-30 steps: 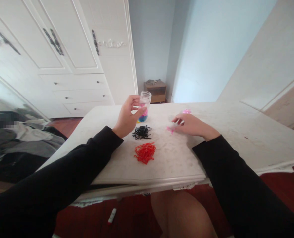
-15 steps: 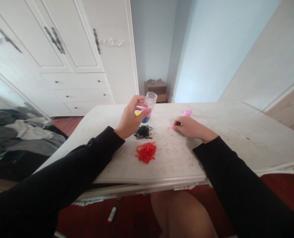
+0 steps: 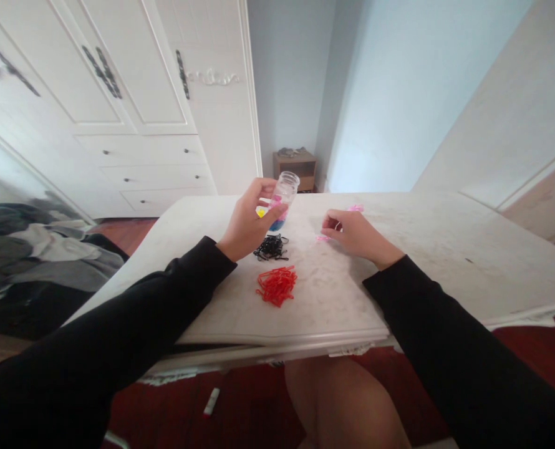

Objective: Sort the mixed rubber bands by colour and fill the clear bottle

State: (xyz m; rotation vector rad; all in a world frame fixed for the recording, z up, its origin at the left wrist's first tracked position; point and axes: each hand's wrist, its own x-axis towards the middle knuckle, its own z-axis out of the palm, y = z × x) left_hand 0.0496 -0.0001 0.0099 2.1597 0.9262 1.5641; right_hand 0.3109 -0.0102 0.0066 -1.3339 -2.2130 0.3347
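My left hand [image 3: 253, 218] is wrapped round a clear jar [image 3: 287, 182], tilted and open at the top, with pink and blue small pieces inside. My right hand [image 3: 355, 234] is closed in a pinch just above the table; whatever its fingers hold is too small to make out. Below those fingertips lies a small pink piece [image 3: 323, 238], and a pink pile [image 3: 356, 207] shows partly behind the hand. Close to the jar sit a black pile [image 3: 271, 247] of thin loop-shaped clips and a red pile [image 3: 276, 287] of similar ones. Something yellow [image 3: 260, 212] peeks out behind my left hand.
The white table [image 3: 436, 249] has its front edge close to my body. White cupboards [image 3: 156, 68] stand behind it. Clothes [image 3: 48, 249] are heaped at the left, a small wooden cabinet [image 3: 296, 163] is at the back, and a white tube [image 3: 211, 402] lies on the floor.
My right hand has risen slightly and moved back from the small pink piece, which stays on the table. The left hand keeps the jar in nearly the same place.
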